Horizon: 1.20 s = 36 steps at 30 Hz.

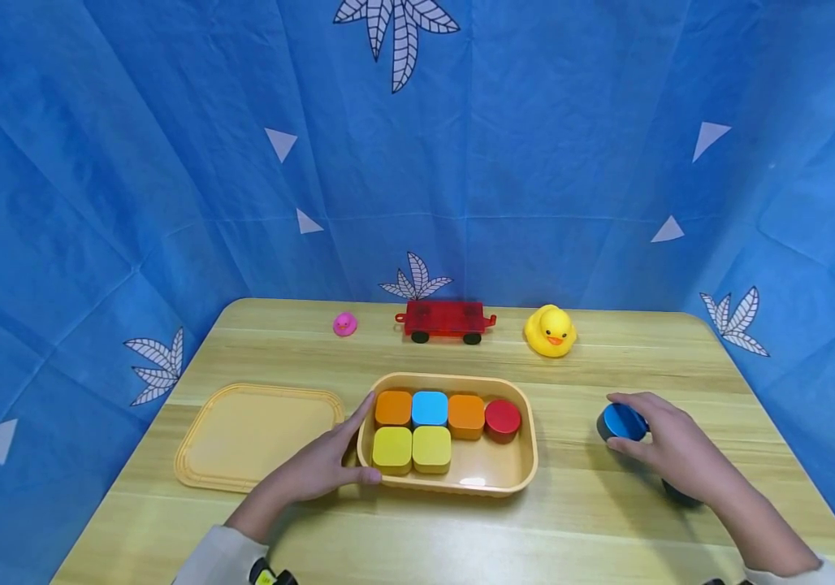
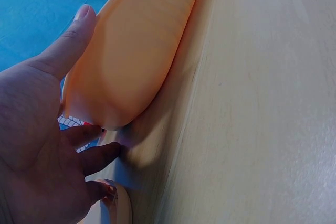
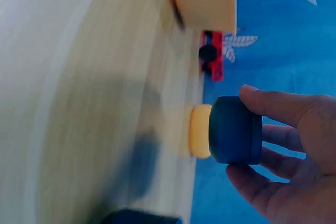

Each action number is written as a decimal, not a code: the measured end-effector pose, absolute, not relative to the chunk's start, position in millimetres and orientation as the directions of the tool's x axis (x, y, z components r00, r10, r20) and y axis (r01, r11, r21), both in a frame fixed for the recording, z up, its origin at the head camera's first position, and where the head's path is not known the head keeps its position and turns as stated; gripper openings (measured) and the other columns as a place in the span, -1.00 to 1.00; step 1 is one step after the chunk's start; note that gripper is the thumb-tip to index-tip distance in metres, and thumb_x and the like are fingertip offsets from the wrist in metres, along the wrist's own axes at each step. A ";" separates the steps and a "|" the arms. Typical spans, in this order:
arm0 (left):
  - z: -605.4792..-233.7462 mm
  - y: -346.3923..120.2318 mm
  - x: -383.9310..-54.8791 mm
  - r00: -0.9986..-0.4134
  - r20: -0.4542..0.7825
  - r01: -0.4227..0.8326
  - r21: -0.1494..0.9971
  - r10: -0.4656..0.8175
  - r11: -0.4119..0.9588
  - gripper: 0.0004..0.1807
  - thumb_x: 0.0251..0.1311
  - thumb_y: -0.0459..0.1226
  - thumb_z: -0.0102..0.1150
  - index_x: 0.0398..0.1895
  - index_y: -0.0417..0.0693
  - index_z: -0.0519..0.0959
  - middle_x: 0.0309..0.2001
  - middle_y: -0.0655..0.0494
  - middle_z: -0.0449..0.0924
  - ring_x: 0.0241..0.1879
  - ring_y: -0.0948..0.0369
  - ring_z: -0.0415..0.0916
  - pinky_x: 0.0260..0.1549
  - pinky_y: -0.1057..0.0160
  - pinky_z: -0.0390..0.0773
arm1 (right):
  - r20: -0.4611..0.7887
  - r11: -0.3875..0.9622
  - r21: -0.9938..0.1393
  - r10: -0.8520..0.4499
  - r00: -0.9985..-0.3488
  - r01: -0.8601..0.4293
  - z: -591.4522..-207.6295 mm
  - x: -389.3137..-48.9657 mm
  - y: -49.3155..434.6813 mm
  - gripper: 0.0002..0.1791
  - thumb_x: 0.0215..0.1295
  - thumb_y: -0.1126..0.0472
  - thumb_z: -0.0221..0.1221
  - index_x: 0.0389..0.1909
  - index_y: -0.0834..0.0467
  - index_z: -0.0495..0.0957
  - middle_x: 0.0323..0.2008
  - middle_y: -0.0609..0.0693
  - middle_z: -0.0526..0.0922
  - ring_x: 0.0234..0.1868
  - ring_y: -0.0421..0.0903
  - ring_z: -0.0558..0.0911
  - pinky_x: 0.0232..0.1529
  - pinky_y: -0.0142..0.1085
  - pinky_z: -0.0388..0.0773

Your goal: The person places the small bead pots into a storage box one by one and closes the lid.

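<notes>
My left hand holds the left end of a pale orange plastic box, thumb along the front side and index finger along the back. Inside the box, orange, light blue and orange blocks line the back with a round red block. Two yellow blocks sit at its front left, and bare floor shows at the front right. My right hand grips a dark blue round block between thumb and fingers, raised over the table to the right of the box.
Under my right wrist lies another dark block, mostly hidden. A pale orange lid lies left of the box. Along the back stand a small pink duck, a red toy wagon and a yellow duck, before a blue curtain.
</notes>
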<state>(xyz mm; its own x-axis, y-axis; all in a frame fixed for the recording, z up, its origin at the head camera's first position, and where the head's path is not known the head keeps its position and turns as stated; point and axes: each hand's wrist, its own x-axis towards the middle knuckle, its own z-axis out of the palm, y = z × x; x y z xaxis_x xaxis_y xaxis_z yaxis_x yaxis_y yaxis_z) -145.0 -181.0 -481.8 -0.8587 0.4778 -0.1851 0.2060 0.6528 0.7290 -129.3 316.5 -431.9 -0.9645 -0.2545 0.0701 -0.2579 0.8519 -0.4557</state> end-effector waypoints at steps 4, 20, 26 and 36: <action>-481.2 -180.7 -144.8 -0.859 -0.187 0.204 0.728 0.476 0.655 0.23 0.22 0.16 0.38 0.68 0.44 -0.35 0.66 -0.08 -0.10 0.56 -0.22 0.07 0.47 -0.29 0.15 | 0.090 0.839 -0.463 -0.278 -0.956 -0.287 -426.4 -130.5 301.4 -0.30 0.23 0.14 0.47 0.34 0.31 0.49 0.16 0.35 0.60 0.13 0.35 0.60 -0.02 0.20 0.65; -480.7 -179.7 -145.0 -0.865 -0.200 0.188 0.721 0.459 0.667 0.23 0.20 0.18 0.38 0.68 0.47 -0.35 0.66 -0.05 -0.10 0.55 -0.22 0.08 0.46 -0.29 0.15 | 0.135 0.761 -0.518 -0.377 -0.916 -0.390 -411.2 -133.5 238.1 -0.34 0.25 0.16 0.46 0.36 0.18 0.52 0.21 0.14 0.60 0.22 0.20 0.55 0.14 0.14 0.62; -480.5 -179.8 -144.8 -0.868 -0.195 0.189 0.720 0.456 0.668 0.23 0.20 0.18 0.39 0.68 0.47 -0.35 0.66 -0.04 -0.10 0.55 -0.22 0.08 0.46 -0.29 0.15 | 0.124 0.733 -0.537 -0.420 -0.899 -0.417 -414.7 -135.1 215.3 -0.36 0.25 0.16 0.46 0.34 0.18 0.53 0.21 0.09 0.60 0.22 0.14 0.55 0.15 0.07 0.63; -481.9 -180.8 -145.1 -0.867 -0.193 0.195 0.717 0.459 0.669 0.23 0.21 0.19 0.37 0.67 0.51 -0.36 0.66 -0.01 -0.12 0.56 -0.22 0.06 0.46 -0.30 0.15 | 0.110 0.681 -0.566 -0.497 -0.861 -0.465 -428.1 -136.9 182.2 -0.37 0.22 0.21 0.48 0.31 0.15 0.56 0.22 0.07 0.58 0.21 0.12 0.54 0.12 0.01 0.64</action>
